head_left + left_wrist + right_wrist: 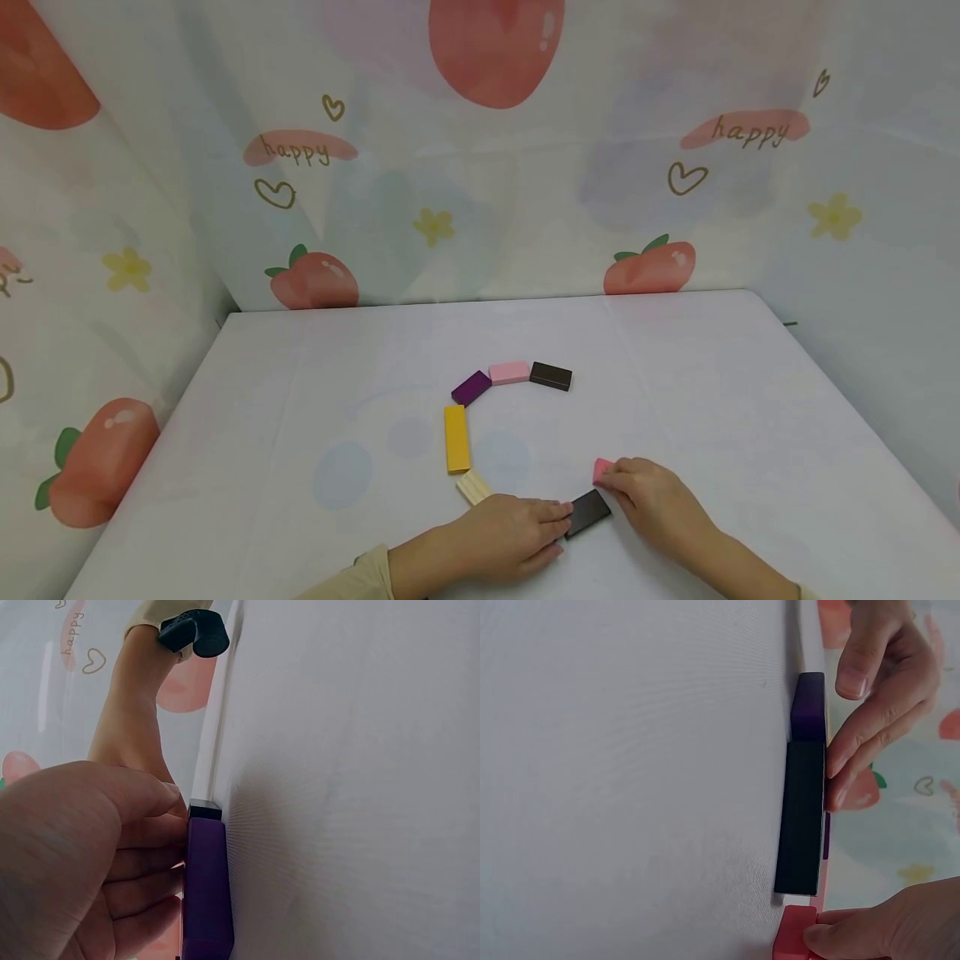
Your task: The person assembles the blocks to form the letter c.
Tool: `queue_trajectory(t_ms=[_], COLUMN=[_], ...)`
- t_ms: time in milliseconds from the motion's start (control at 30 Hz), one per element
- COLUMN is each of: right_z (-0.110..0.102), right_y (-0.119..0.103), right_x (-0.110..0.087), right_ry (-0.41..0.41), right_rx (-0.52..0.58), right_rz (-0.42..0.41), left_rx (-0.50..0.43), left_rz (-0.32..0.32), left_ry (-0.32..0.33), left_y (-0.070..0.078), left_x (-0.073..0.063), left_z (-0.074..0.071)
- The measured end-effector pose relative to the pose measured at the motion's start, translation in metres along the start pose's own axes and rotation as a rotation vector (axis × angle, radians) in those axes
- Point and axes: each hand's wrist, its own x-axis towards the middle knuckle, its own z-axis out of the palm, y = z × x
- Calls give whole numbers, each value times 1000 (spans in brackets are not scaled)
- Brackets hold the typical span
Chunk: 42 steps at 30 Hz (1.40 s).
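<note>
My right hand (660,504) pinches a pink block (602,471) between thumb and fingers, at the end of a curved row. Beside it lies a black block (587,513) on the table. My left hand (510,537) reaches over the row with fairly straight fingers, the tips touching the black block's near end. Hidden under that hand in the head view, a purple block (808,705) adjoins the black one in the right wrist view. In that view the held pink block (793,930) sits just apart from the black block (801,817).
The curve continues with a cream block (474,487), a yellow block (457,440), a purple block (471,388), a light pink block (509,372) and a dark brown block (551,376). They lie on a white table (337,358) before a printed cloth backdrop (517,167).
</note>
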Motion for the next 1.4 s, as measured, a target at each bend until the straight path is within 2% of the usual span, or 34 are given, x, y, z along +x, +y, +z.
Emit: queue_trajectory(t_ms=[700, 1400], right_z=[-1, -2], right_y=[-2, -4], right_x=[-1, -3], right_ry=[0, -32], right_rx=[12, 15], right_rz=[-33, -22], left_rx=[50, 10], left_rz=[-1, -6], left_ry=[51, 37], left_y=[0, 2], left_x=[-1, 0], left_z=[0, 1])
